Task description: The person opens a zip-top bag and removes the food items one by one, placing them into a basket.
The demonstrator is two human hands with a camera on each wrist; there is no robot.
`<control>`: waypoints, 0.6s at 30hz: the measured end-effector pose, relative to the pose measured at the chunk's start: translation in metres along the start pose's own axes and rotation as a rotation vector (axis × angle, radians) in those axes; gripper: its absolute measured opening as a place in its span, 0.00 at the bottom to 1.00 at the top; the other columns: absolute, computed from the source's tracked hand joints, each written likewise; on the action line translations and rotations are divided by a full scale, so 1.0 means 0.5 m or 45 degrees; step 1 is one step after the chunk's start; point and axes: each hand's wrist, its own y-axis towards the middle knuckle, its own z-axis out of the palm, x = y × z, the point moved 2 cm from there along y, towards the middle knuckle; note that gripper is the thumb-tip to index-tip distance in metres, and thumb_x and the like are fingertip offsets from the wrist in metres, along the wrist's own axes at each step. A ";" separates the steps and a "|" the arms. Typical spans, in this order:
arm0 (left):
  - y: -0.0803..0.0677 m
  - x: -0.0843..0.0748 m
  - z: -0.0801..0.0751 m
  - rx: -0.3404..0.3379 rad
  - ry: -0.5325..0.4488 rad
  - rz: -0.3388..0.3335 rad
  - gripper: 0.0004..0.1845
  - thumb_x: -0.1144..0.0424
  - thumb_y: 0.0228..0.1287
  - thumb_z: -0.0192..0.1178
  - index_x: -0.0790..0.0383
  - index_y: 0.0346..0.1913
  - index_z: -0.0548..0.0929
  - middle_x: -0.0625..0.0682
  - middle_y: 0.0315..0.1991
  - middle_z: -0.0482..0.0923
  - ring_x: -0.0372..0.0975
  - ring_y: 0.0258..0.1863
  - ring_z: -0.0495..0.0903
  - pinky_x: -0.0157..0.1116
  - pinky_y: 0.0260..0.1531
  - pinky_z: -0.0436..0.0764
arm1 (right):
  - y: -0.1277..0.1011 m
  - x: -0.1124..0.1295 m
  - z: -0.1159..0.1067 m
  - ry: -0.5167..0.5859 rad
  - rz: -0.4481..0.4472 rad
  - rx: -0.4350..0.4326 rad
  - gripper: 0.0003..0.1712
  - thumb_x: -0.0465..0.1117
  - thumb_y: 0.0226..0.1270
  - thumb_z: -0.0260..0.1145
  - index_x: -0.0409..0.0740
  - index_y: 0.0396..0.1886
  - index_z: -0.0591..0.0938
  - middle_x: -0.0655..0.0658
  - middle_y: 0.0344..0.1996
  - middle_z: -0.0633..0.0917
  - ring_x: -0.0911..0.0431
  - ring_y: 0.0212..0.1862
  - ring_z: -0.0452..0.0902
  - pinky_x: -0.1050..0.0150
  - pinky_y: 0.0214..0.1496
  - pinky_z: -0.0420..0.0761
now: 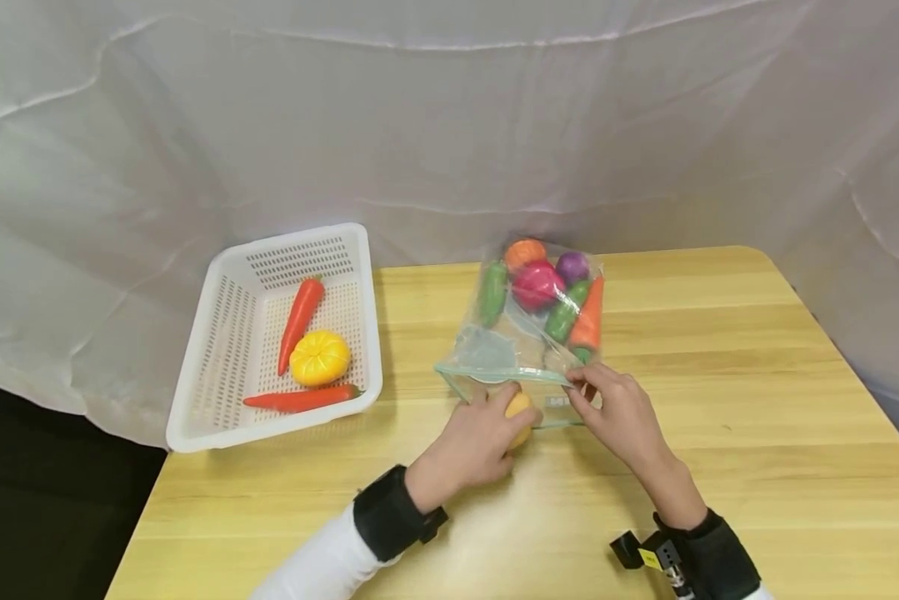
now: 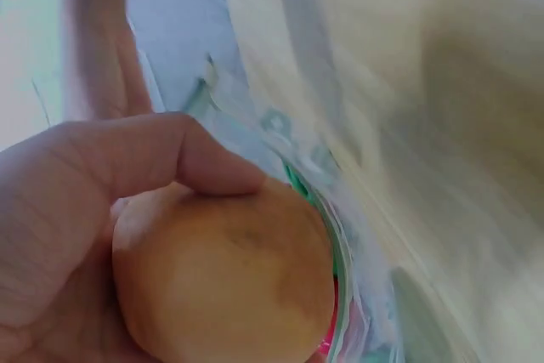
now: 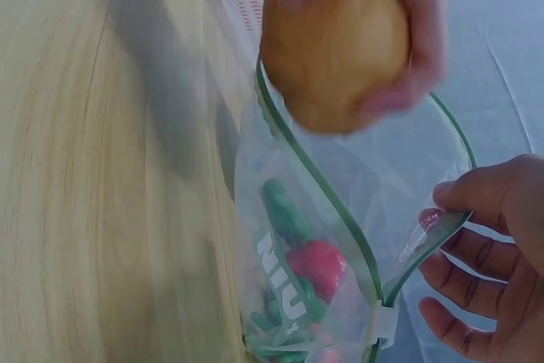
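Observation:
My left hand (image 1: 475,442) grips a round, tan toy potato (image 2: 225,274) at the mouth of a clear zip bag (image 1: 486,346). In the right wrist view the potato overlaps the opening, whose green-edged lips stand apart. The thumb and fingertips of my right hand (image 3: 501,252) pinch one lip of the bag near its white slider (image 3: 384,322). Inside the bag lie a pink-red round vegetable (image 1: 537,286), a carrot (image 1: 587,317), an orange pumpkin (image 1: 525,252), a purple round vegetable (image 1: 572,267) and two green cucumber-like pieces (image 1: 493,293).
To the left stands a white perforated basket (image 1: 194,367). It holds a yellow pumpkin (image 1: 320,358) and two red chili peppers (image 1: 301,325). Behind the wooden table (image 1: 726,417) hangs a pale cloth (image 1: 449,125).

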 end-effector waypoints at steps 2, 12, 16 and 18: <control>-0.027 -0.007 -0.004 -0.033 -0.010 0.064 0.29 0.58 0.46 0.66 0.43 0.55 0.72 0.54 0.57 0.68 0.46 0.35 0.78 0.33 0.20 0.76 | 0.000 -0.001 0.000 -0.001 0.003 0.001 0.08 0.30 0.51 0.68 0.39 0.33 0.84 0.48 0.24 0.83 0.60 0.25 0.75 0.63 0.30 0.73; -0.129 0.013 -0.058 -0.125 -0.304 0.053 0.30 0.58 0.46 0.66 0.42 0.57 0.71 0.53 0.64 0.63 0.45 0.47 0.76 0.35 0.34 0.79 | -0.001 -0.001 0.000 0.007 -0.014 -0.017 0.07 0.29 0.51 0.68 0.39 0.32 0.84 0.48 0.24 0.83 0.60 0.24 0.75 0.69 0.25 0.70; -0.153 0.060 -0.086 -0.327 -0.360 -0.048 0.30 0.60 0.42 0.68 0.46 0.54 0.74 0.55 0.64 0.64 0.48 0.53 0.75 0.40 0.39 0.81 | -0.003 0.000 0.000 0.005 0.005 0.001 0.07 0.30 0.51 0.69 0.39 0.33 0.84 0.47 0.25 0.84 0.59 0.24 0.75 0.68 0.25 0.70; -0.162 0.089 -0.095 -0.421 -0.359 -0.109 0.30 0.62 0.41 0.68 0.48 0.53 0.74 0.56 0.63 0.65 0.50 0.52 0.75 0.41 0.37 0.82 | -0.003 0.001 0.000 0.009 0.008 0.009 0.08 0.30 0.51 0.69 0.39 0.33 0.84 0.46 0.25 0.84 0.59 0.24 0.75 0.69 0.24 0.70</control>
